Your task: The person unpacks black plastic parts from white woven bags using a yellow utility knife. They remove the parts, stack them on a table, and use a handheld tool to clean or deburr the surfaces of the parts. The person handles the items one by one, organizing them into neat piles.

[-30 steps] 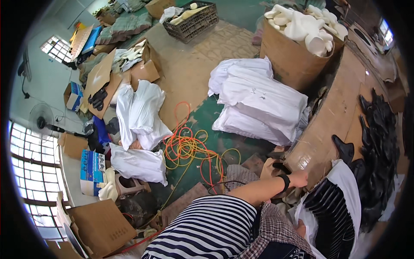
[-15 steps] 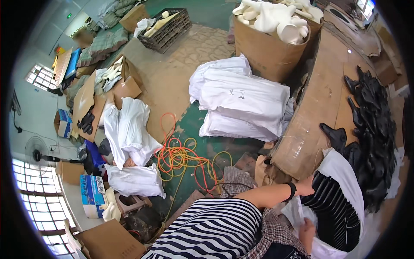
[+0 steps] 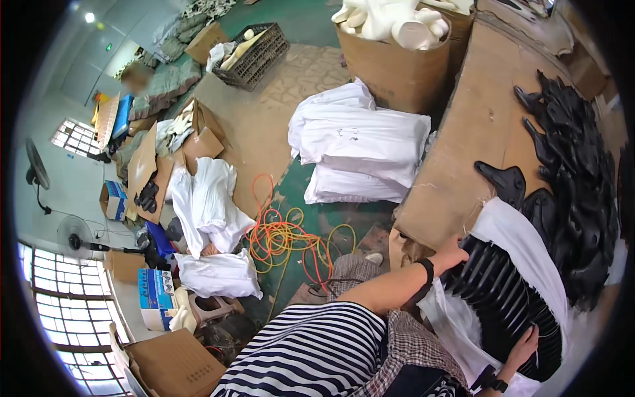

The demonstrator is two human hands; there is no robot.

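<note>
A white woven sack [image 3: 509, 221] at the lower right is folded back around a tight row of nested black moulded pieces [image 3: 493, 284] with ribbed edges. My left hand [image 3: 454, 253], a dark band on its wrist, is at the upper left end of that row. Its fingers look curled, and what they grip is hidden. My right hand [image 3: 524, 345], with a dark watch on the wrist, lies against the lower edge of the row, its fingers stretched out over the black pieces. White lining of the sack [image 3: 456, 311] bunches between my two arms.
Black foot-like moulded pieces [image 3: 575, 178] pile on a large cardboard surface [image 3: 456, 159] at the right. Filled white sacks [image 3: 364, 135] lie ahead, below a carton [image 3: 397, 73] of pale moulded parts. An orange and yellow hose [image 3: 284, 241] tangles on the floor. A person sits far left.
My left hand has moved up and left along the row. My right hand has gone from the sack's lining rightward onto the black pieces. More of the row shows.
</note>
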